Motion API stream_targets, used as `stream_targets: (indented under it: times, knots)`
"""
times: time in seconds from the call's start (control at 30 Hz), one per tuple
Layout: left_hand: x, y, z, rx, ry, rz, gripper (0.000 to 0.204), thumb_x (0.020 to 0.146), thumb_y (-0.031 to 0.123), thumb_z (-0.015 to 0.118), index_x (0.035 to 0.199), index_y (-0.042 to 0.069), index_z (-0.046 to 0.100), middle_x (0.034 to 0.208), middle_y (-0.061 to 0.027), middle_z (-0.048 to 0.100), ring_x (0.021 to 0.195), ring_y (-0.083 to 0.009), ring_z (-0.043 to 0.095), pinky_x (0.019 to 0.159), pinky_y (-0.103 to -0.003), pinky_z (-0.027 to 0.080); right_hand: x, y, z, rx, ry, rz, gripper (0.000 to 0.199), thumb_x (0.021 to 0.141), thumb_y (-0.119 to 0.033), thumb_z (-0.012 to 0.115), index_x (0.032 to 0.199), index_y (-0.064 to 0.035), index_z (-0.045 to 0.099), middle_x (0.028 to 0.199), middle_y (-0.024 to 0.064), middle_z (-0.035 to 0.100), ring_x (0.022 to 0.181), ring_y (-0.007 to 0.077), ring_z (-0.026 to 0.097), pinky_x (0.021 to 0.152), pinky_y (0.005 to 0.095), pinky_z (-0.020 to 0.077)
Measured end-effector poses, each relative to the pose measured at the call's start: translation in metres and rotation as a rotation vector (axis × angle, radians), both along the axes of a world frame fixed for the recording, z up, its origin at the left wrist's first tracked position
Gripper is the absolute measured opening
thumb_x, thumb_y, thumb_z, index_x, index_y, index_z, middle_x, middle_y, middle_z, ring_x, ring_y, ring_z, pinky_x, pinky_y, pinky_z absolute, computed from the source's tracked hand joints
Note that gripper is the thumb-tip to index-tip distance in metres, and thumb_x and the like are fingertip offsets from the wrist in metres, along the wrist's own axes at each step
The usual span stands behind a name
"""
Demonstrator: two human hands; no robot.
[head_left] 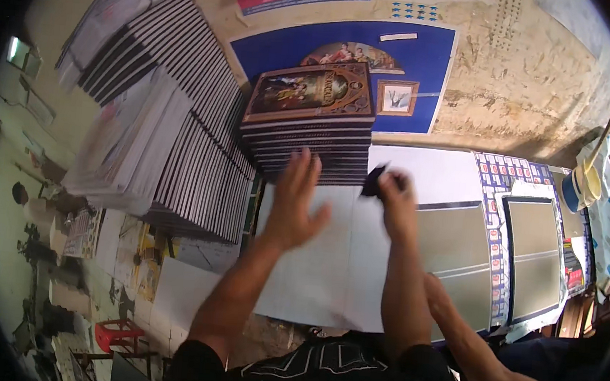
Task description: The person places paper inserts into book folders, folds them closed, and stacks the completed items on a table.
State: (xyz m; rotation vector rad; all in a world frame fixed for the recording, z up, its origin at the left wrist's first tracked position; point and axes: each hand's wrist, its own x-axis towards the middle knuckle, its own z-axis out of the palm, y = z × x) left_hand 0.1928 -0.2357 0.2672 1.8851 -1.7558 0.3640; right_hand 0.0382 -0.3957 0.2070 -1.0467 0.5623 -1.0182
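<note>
A stack of hardcover books (320, 95) with brown ornate covers and dark spines stands at the far middle, against the wall. My left hand (293, 204) is open, fingers stretched up toward the stack's lower near side; whether the fingertips touch it I cannot tell. Just right of the stack, my right hand (399, 198) is pinched on a small dark flat piece (373, 181), whose exact kind does not show. Beneath both hands lies a white sheet (313, 270) on the table.
Tall piles of books (193, 160) rise at left. At right lie grey-beige cover boards with dark borders (532, 258); a co-worker's forearm (472, 347) reaches in beside them. A white-and-blue bucket with a stick (582, 187) stands far right; a red stool (118, 335) is lower left.
</note>
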Motion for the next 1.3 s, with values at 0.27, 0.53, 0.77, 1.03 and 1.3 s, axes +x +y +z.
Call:
stream_targets:
  times: [0.27, 0.53, 0.77, 1.03, 1.3]
  knots:
    - [0.079, -0.116, 0.041, 0.253, 0.002, 0.252, 0.05, 0.099, 0.042, 0.049, 0.137, 0.011, 0.053, 0.144, -0.0119, 0.047, 0.137, -0.0333, 0.038, 0.114, -0.054, 0.021, 0.11, -0.237, 0.068, -0.292, 0.164, 0.041, 0.038, 0.092, -0.026, 0.062, 0.118, 0.0014, 0.057, 0.097, 0.0107, 0.064, 0.086, 0.0212, 0.062, 0.076, 0.0326, 0.0498]
    - [0.086, -0.118, 0.023, 0.167, -0.055, 0.264, 0.044, 0.099, 0.041, 0.048, 0.13, 0.013, 0.06, 0.14, -0.0117, 0.052, 0.133, -0.032, 0.044, 0.112, -0.056, 0.023, 0.172, -0.252, 0.051, -0.668, 0.468, -0.153, 0.044, 0.081, -0.035, 0.074, 0.108, -0.0017, 0.067, 0.101, 0.023, 0.068, 0.096, 0.0341, 0.066, 0.085, 0.0405, 0.0497]
    - [0.089, -0.116, 0.01, 0.098, -0.098, 0.242, 0.041, 0.1, 0.037, 0.048, 0.132, 0.013, 0.058, 0.139, -0.0117, 0.053, 0.133, -0.0327, 0.044, 0.114, -0.053, 0.021, 0.083, -0.164, 0.061, -0.58, 0.378, 0.1, 0.037, 0.08, -0.032, 0.075, 0.096, 0.0014, 0.069, 0.082, 0.0174, 0.069, 0.077, 0.0279, 0.067, 0.073, 0.0372, 0.0501]
    - [0.06, -0.083, 0.045, 0.179, -0.086, 0.202, 0.056, 0.095, 0.044, 0.053, 0.138, 0.008, 0.05, 0.145, -0.0121, 0.046, 0.137, -0.0327, 0.039, 0.11, -0.067, 0.01, -0.081, 0.038, 0.023, 0.017, 0.335, 0.786, 0.029, 0.094, -0.031, 0.065, 0.095, -0.0014, 0.068, 0.081, -0.0001, 0.066, 0.072, 0.0072, 0.059, 0.066, 0.0243, 0.0481]
    - [-0.058, 0.148, -0.072, 0.405, 0.583, -0.315, 0.064, 0.08, 0.018, 0.074, 0.136, 0.006, 0.047, 0.141, -0.0187, 0.047, 0.129, -0.0335, 0.047, 0.108, -0.04, 0.037, -0.054, 0.194, -0.057, 0.447, 0.023, 0.821, 0.052, 0.09, -0.032, 0.068, 0.13, -0.0052, 0.048, 0.117, 0.0105, 0.059, 0.106, 0.0198, 0.059, 0.086, 0.0343, 0.0529]
